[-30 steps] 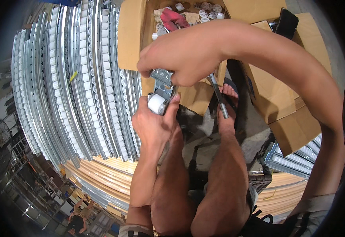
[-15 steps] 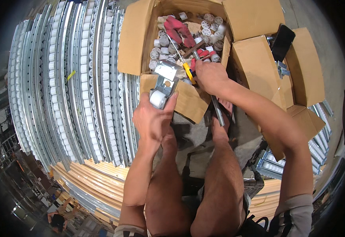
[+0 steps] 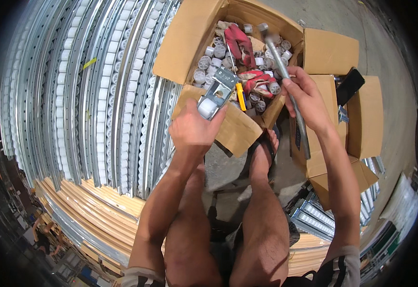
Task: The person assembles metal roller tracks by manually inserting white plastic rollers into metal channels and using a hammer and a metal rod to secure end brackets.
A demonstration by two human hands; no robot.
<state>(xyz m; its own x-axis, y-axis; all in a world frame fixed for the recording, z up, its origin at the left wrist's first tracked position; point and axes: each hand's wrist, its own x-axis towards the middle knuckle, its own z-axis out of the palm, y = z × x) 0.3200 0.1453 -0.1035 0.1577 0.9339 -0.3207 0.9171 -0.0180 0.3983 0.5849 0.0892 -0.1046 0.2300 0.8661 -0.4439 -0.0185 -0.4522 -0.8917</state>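
Head view shows us the metal bracket (image 3: 225, 81) to the left of the right hand (image 3: 307, 98), roughly level with it in the picture, with a clear gap between the two. We see the bracket's long axis slant from the left hand (image 3: 197, 126) up and to the right, while the metal rod (image 3: 300, 129) slants the other way, its upper end up and to the left and its lower end toward us, so the two lines lean toward each other at the top without touching. Of the two hands, the left is the nearer to the bracket: we find it gripping the near end, thumb on the right, around the part where a white roller (image 3: 209, 108) sits, and the bracket juts out beyond it over the open cardboard box (image 3: 237, 131). Our right hand is closed around the rod's middle, with a length free on either side; the upper end is too blurred for us to make out its shape. Just right of the bracket we see a yellow-handled tool (image 3: 241, 97), and beyond it red-and-white gloves (image 3: 240, 44) lying among loose white rollers (image 3: 204, 62) in the box.
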